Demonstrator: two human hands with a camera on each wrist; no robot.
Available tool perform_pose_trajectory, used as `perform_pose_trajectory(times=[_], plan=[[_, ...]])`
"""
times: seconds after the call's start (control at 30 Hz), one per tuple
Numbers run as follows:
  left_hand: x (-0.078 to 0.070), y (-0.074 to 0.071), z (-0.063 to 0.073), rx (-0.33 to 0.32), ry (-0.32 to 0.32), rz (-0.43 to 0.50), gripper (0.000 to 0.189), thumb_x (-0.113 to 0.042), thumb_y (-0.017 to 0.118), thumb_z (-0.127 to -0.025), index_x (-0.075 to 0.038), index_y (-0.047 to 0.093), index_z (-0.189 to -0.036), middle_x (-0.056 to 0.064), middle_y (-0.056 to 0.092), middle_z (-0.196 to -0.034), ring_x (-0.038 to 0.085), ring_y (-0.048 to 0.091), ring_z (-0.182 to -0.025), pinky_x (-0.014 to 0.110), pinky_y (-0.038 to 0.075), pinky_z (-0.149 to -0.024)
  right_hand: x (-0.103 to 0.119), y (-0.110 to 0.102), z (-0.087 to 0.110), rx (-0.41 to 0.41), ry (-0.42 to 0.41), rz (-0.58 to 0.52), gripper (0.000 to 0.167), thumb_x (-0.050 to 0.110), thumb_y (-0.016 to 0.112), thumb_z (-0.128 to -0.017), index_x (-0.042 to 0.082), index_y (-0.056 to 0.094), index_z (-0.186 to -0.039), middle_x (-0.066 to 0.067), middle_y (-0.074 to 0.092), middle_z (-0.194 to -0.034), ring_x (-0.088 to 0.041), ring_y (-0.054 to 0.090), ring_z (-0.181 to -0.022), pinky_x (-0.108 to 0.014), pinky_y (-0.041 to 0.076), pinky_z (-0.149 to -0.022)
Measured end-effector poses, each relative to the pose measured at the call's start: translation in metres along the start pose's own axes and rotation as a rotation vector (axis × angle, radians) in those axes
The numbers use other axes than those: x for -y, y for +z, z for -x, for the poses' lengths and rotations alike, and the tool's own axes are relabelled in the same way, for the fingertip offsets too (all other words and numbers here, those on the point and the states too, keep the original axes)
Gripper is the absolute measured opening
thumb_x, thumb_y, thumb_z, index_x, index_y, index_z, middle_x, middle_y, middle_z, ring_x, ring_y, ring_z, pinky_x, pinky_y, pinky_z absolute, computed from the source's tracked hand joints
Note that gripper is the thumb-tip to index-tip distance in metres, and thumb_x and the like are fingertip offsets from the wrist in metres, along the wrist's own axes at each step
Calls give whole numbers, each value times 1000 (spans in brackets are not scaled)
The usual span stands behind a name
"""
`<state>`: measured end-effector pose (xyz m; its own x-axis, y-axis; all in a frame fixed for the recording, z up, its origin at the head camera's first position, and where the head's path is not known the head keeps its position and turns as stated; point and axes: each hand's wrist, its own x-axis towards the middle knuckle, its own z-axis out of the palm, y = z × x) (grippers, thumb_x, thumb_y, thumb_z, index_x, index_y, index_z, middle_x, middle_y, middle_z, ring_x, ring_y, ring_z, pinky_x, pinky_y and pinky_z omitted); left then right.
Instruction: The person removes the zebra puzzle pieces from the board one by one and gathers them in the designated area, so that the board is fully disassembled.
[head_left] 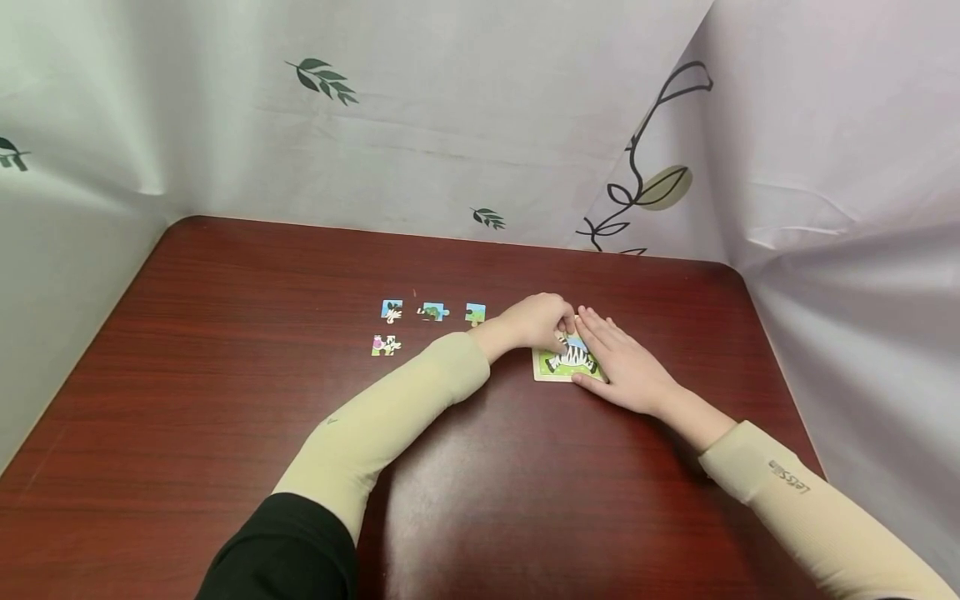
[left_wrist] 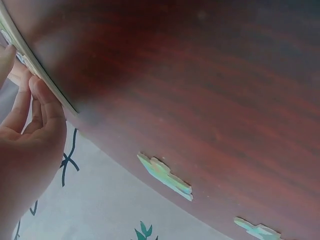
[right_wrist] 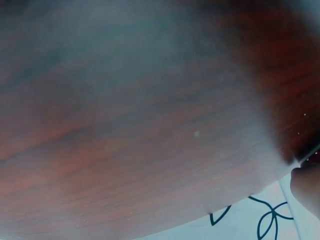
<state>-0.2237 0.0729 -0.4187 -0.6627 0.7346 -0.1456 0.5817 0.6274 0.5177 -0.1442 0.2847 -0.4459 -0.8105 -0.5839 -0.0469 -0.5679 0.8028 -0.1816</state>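
In the head view a small puzzle board (head_left: 546, 375) with a pale rim and a zebra picture lies on the table, right of the middle. My left hand (head_left: 536, 321) reaches over its upper left part, fingers bent down, thumb and fingertips pinching a puzzle piece at the zebra picture; the hand covers most of that piece. In the left wrist view the fingers (left_wrist: 42, 95) are right at the board's edge. My right hand (head_left: 626, 367) lies along the board's right side, fingers straight, thumb at the lower right corner, hiding that side.
Left of the board lie loose puzzle pieces: a zebra-head piece (head_left: 392, 311), a blue-and-green piece (head_left: 432, 312), a corner-like piece (head_left: 476, 313) and a pink-and-white piece (head_left: 386, 345). Patterned white cloth (head_left: 450, 125) hangs behind the dark red table (head_left: 225, 400).
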Motion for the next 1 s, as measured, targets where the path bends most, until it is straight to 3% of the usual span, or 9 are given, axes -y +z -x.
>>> perform_pose_trajectory(times=[0.23, 0.57, 1.0], plan=[[0, 1, -1, 21, 11, -32, 28, -23, 86, -90, -9, 75, -112, 4, 72, -109, 13, 60, -99, 28, 51, -95, -1, 2, 0, -9, -7, 8, 90, 45, 64, -102, -5, 25, -165, -20, 20, -176, -38, 20, -165, -56, 22, -132], [0, -1, -4, 81, 96, -156, 29, -32, 83, -94, -10, 73, -110, 6, 67, -114, 19, 61, -103, 33, 49, -99, 0, 2, 0, -14, -15, 17, 89, 45, 64, -102, -6, 26, -164, -22, 20, -176, -39, 20, -164, -56, 23, -132], [3, -1, -6, 59, 111, -122, 27, -32, 85, -92, -10, 74, -105, 4, 69, -108, 16, 61, -97, 31, 51, -94, -1, 3, 0, -4, -2, 18, 90, 45, 65, -102, -6, 26, -164, -22, 20, -176, -38, 20, -165, -57, 22, -132]])
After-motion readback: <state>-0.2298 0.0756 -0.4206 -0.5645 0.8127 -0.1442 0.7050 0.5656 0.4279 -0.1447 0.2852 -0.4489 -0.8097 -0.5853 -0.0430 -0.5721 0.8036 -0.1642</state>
